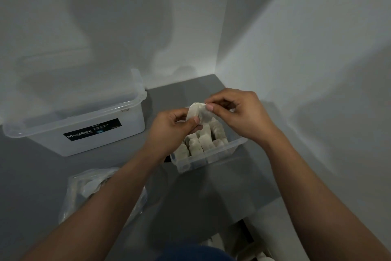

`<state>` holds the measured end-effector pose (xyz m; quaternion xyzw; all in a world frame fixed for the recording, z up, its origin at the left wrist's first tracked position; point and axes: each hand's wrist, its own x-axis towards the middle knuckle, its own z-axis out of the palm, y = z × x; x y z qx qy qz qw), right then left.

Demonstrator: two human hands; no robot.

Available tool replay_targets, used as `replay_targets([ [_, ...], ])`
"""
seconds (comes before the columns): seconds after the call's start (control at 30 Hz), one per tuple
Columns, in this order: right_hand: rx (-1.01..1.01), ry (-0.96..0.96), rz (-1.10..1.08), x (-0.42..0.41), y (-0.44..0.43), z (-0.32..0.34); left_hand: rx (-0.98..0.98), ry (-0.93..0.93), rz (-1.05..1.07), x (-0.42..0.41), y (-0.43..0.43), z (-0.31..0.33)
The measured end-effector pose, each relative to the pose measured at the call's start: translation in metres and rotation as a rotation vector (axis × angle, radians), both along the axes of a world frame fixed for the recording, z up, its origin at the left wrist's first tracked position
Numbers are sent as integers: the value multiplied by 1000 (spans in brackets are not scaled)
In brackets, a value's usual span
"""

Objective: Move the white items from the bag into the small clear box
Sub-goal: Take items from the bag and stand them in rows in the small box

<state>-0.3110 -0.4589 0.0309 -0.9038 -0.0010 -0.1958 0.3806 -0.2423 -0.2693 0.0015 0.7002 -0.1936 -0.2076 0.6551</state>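
Head view: left grip and right grip pinch white item over small box (forearm overlaps bag).

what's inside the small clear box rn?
White items packed in rows fill the near part of the small clear box. Its far end is hidden behind the left hand, the right hand and the held white item they both pinch.

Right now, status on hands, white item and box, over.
One white item pinched by left grip and right grip, above small clear box. Box part full; bag by left forearm, path clear.
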Motion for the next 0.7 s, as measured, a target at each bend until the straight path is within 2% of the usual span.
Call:
replay_targets([
  [0.23,-140,141,-75,18,-37,2,78,30,136,14,7,-21],
  [0.33,-308,270,-49,33,-47,-10,106,14,195,17,16,-27],
  [0.47,-531,434,108,47,-46,-34,90,15,278,17,21,-31],
  [0.7,-743,514,-2,71,-58,-64,40,32,248,10,25,-39],
])
